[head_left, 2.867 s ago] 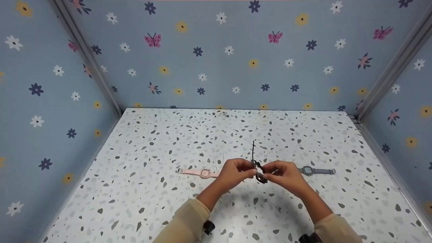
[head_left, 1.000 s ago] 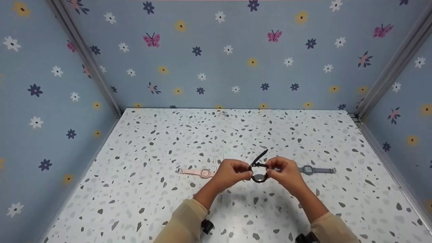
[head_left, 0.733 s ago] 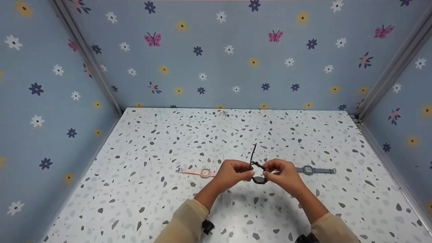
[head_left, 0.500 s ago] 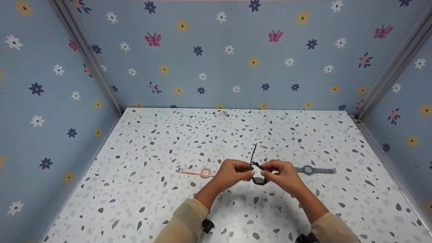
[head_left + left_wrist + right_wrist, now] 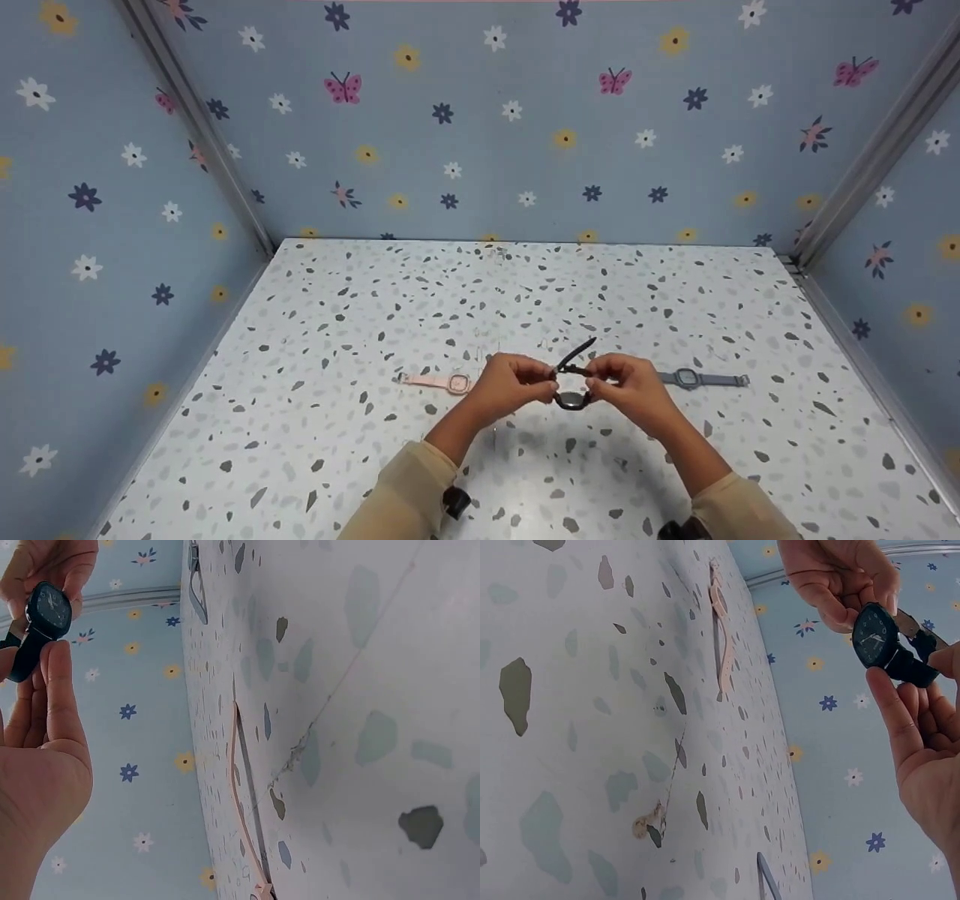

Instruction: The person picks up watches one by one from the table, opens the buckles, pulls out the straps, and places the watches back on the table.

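A black wristwatch (image 5: 572,401) with a round dial is held up between both hands above the table, its strap bent into a loop. My left hand (image 5: 514,385) pinches one side of the strap, and the strap's loose end sticks up past the fingers. On the other side, my right hand (image 5: 628,384) pinches the strap between thumb and fingers. In the right wrist view the watch (image 5: 875,634) shows its dark face with pale numerals. Partly behind the left hand lies a pink watch (image 5: 458,383). A blue-grey watch (image 5: 686,378) lies to the right, its strap end hidden by the right hand.
The speckled white table (image 5: 360,465) carries the pink and blue-grey watches. Blue flowered panels (image 5: 480,120) enclose it at the back and both sides, with metal posts (image 5: 199,127) at the corners.
Both hands stay on the black watch throughout. Its loose strap end, near upright half a second ago, now leans to the right, and the loop looks wider.
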`<move>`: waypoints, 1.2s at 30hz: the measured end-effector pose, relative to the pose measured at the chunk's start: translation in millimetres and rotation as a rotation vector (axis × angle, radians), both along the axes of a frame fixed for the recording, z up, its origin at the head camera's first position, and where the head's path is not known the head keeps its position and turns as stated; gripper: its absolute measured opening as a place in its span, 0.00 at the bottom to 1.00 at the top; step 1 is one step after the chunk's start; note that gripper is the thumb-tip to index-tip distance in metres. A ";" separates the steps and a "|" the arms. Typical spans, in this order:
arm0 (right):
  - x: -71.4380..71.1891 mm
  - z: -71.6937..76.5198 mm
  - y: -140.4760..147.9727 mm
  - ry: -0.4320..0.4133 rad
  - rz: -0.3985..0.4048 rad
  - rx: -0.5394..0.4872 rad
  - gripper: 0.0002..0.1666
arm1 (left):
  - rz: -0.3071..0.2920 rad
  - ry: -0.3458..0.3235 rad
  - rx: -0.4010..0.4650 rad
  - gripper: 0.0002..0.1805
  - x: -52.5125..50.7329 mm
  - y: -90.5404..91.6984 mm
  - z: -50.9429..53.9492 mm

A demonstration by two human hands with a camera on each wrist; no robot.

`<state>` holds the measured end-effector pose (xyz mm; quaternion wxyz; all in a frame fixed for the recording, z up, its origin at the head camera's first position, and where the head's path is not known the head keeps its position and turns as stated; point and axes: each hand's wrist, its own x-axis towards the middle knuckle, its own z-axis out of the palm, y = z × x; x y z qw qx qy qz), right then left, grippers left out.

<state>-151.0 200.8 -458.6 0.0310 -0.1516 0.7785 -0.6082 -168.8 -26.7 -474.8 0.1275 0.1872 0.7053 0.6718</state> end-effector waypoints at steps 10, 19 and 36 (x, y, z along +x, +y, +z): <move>7.0 14.0 -2.1 0.023 0.123 0.109 0.10 | 0.002 0.012 -0.038 0.11 1.1 4.6 0.0; 13.4 32.1 -4.8 0.022 0.136 0.147 0.14 | 0.012 0.015 -0.051 0.09 -2.1 6.4 2.9; 1.5 12.7 1.9 0.024 0.097 0.121 0.08 | 0.007 0.023 -0.054 0.08 -0.3 4.8 6.0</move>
